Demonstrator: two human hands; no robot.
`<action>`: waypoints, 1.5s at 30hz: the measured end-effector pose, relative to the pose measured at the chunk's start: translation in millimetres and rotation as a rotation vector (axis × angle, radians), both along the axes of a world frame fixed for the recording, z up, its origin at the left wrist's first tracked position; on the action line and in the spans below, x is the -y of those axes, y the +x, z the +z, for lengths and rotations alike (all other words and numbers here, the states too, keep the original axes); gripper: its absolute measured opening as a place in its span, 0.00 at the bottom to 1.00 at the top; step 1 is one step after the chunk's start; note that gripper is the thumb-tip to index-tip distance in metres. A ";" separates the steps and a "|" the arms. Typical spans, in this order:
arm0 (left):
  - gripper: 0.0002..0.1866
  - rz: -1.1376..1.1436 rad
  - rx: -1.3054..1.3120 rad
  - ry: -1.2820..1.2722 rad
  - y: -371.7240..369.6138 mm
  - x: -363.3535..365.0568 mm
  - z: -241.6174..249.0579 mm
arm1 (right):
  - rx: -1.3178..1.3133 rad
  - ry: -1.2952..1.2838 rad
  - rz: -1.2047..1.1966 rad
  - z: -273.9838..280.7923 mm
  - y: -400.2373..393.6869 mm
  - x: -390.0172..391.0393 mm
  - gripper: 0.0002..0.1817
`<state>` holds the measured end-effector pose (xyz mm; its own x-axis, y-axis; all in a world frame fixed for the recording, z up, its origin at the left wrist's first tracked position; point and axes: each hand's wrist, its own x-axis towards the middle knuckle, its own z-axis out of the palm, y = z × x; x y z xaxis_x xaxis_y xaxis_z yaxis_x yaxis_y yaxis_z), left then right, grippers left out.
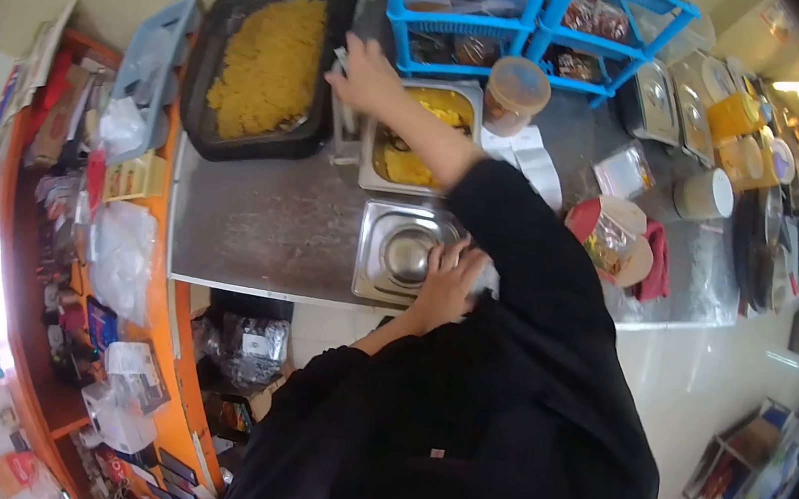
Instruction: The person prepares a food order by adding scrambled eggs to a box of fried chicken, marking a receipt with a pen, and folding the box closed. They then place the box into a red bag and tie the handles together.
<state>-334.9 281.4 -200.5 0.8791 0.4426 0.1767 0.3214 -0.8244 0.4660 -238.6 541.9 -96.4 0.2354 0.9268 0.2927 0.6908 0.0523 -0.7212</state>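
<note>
My right hand [369, 80] reaches across to the gap between a black roasting pan [195, 71] of yellow food and a steel pan [368, 160] holding yellow food with darker pieces. Its fingers are bent around a small pale thing, too blurred to name. Near the counter's front edge, my left hand [452, 282] lies with spread fingers over the right side of a shallow steel tray [374, 251], which shows a round shiny hollow in its middle. What lies under that palm is hidden.
Blue plastic racks [464, 24] with packets stand at the back, beside a lidded tub [517, 91]. A paper-lined bowl [632, 264], a red cloth [656, 263] and a white-lidded jar [704, 195] are to the right. An orange shelf [176, 296] borders the left.
</note>
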 end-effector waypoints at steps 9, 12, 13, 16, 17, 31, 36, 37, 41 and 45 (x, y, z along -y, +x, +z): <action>0.35 0.098 0.035 -0.347 -1.1 -1.3 16.1 | -0.045 0.117 -0.158 -6.2 9.1 -48.8 0.19; 0.40 0.054 -0.057 -0.219 2.1 -6.9 5.6 | -0.354 0.335 -0.111 83.0 15.3 37.9 0.22; 0.41 0.061 -0.048 -0.236 2.7 -8.2 5.6 | -0.300 0.402 -0.103 79.6 24.3 66.8 0.19; 0.46 0.086 -0.009 -0.214 3.8 -6.0 1.4 | -0.577 0.389 -0.226 72.3 26.8 181.3 0.15; 0.47 0.090 -0.002 -0.225 3.3 -8.1 3.9 | -0.535 0.520 -0.202 47.5 37.9 220.5 0.11; 0.50 0.080 0.005 -0.167 9.5 -14.5 21.3 | -0.386 0.174 -0.529 -115.0 11.6 353.0 0.09; 0.50 0.069 -0.019 -0.176 10.9 -15.4 25.9 | -0.388 0.262 -0.735 -122.2 17.9 352.7 0.10; 0.50 0.067 -0.027 -0.166 11.9 -16.0 27.8 | -0.455 0.286 -0.780 -120.9 19.7 350.8 0.10; 0.52 0.044 -0.135 -0.043 11.9 -16.7 18.7 | -0.225 0.182 -0.576 -118.8 12.2 353.7 0.10; 0.50 0.057 -0.067 -0.142 12.4 -16.1 28.3 | -0.311 0.315 -0.832 -123.8 21.6 347.9 0.09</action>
